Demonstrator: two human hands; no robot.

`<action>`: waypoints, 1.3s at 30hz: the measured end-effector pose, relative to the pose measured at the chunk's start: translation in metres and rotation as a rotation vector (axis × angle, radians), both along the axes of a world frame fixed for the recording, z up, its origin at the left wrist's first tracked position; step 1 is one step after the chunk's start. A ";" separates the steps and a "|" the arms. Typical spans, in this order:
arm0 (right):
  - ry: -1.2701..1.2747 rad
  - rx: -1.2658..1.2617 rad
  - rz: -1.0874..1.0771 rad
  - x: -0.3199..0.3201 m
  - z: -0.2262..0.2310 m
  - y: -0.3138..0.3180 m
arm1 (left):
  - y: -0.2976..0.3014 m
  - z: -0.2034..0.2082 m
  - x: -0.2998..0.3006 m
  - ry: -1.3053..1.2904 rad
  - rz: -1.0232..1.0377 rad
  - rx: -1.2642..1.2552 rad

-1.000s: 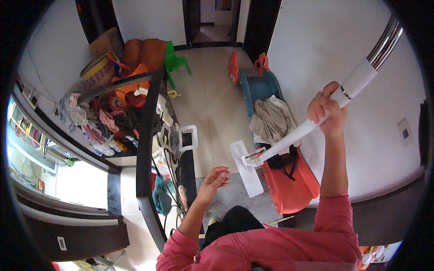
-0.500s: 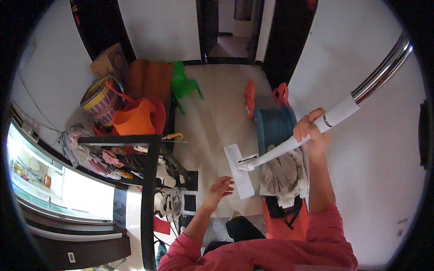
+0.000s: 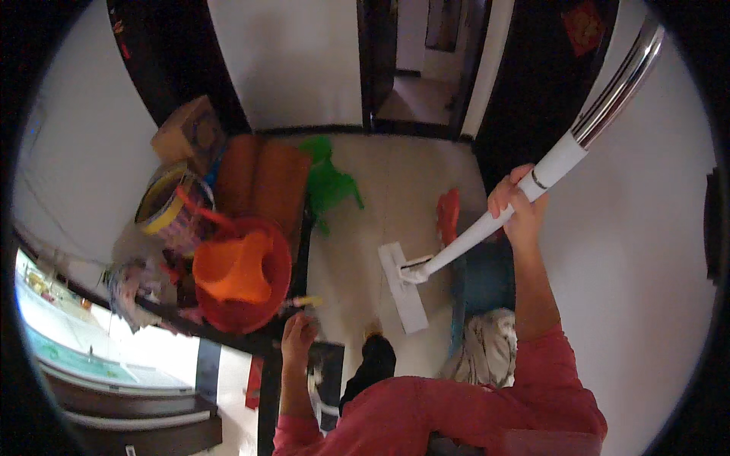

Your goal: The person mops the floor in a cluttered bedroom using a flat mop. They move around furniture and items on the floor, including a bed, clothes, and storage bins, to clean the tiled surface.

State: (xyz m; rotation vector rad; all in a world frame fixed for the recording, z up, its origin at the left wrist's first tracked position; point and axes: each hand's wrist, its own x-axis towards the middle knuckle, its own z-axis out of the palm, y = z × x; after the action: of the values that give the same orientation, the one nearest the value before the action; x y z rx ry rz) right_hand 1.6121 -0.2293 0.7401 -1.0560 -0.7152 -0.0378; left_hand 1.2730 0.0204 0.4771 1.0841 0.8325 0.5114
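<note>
Gripping a white-handled flat mop (image 3: 473,235), the right hand (image 3: 519,204) is well apart from the left hand (image 3: 298,333), which is near a red basin (image 3: 284,285); its grip cannot be determined. The mop head (image 3: 407,300) shows against the floor (image 3: 380,201), left of a blue-green plastic item (image 3: 488,281); contact unconfirmed.

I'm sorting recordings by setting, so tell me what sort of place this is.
Likely a hallway in a home: a green chair, an orange container in a red basin, and a doorway at the far end.
</note>
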 end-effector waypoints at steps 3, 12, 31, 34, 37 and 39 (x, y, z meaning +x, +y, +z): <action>-0.001 0.033 -0.030 0.080 0.015 0.051 | 0.049 0.001 0.077 0.048 -0.016 0.202; -0.051 0.073 -0.106 0.315 0.007 0.160 | 0.163 0.026 0.365 -0.203 -0.163 -0.116; 0.040 -0.234 -0.233 0.879 -0.049 0.389 | 0.383 0.009 0.902 -0.047 -0.243 -0.115; -0.067 -0.253 -0.398 0.980 -0.073 0.430 | 0.425 0.022 1.018 -0.075 -0.313 -0.013; 0.046 -0.407 -0.403 1.062 -0.063 0.459 | 0.458 0.070 1.153 -0.151 -0.523 0.324; 0.012 -0.448 -0.485 1.117 -0.041 0.474 | 0.461 0.128 1.259 -0.249 -0.632 0.254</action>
State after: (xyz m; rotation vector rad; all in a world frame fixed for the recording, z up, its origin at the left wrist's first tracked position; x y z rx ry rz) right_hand 2.7287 0.2447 0.6989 -1.6418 -0.4487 -0.2989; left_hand 2.5318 0.4818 0.6049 1.4069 0.1808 0.2085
